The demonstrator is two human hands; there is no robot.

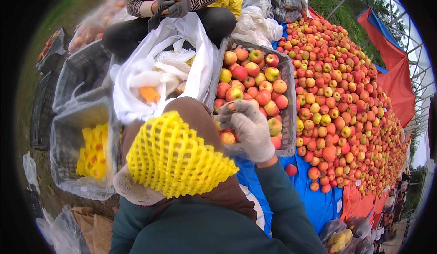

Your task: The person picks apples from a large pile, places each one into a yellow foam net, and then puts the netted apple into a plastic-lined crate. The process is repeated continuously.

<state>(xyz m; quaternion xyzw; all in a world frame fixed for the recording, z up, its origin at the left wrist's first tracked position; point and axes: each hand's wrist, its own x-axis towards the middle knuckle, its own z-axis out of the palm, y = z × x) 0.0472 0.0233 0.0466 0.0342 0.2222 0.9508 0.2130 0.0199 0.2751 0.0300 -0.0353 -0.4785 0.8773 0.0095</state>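
Note:
In my gloved left hand [136, 188] I hold a yellow foam net sleeve [177, 156], spread wide above my lap; its mesh hides most of my fingers. Whether anything is inside the net, I cannot tell. My right hand [248, 129], in a pale glove with bare fingertips, is raised over the near side of a grey crate [289, 95] of red and yellow apples [250, 81]. Its fingers are curled, and what they hold, if anything, does not show. Ahead of my knees, a white sack [125, 90] contains white foam nets [168, 74] and an orange one [149, 94].
At left, a plastic-lined crate [68, 135] holds apples in yellow nets [93, 151]; another crate [68, 76] stands behind it. A large apple heap [341, 104] spreads right over blue tarp [302, 181]. Across from me sits a person with gloved hands [175, 4] together.

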